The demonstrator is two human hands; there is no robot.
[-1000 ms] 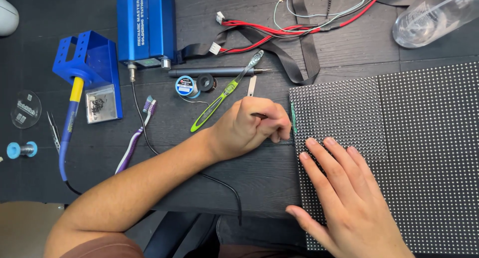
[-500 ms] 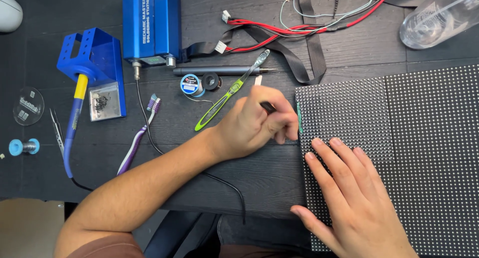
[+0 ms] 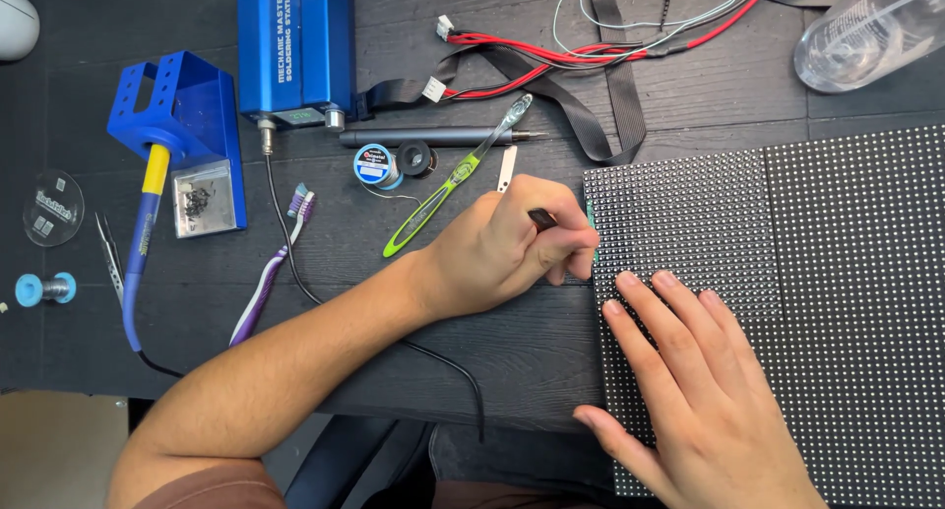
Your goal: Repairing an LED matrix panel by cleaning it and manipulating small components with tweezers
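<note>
Left hand [image 3: 497,248] pinching dark tool [image 3: 542,218] at LED panel [image 3: 787,273] edge, 9 o'clock side — unchanged since earlier; right hand [image 3: 709,411] stays spread flat, bracing panel.

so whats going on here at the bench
A person works at the left edge of a dotted LED panel on a dark table. The left hand pinches a thin dark tool against that edge, while the right hand lies flat on the panel. A green-handled brush lies nearby.
</note>
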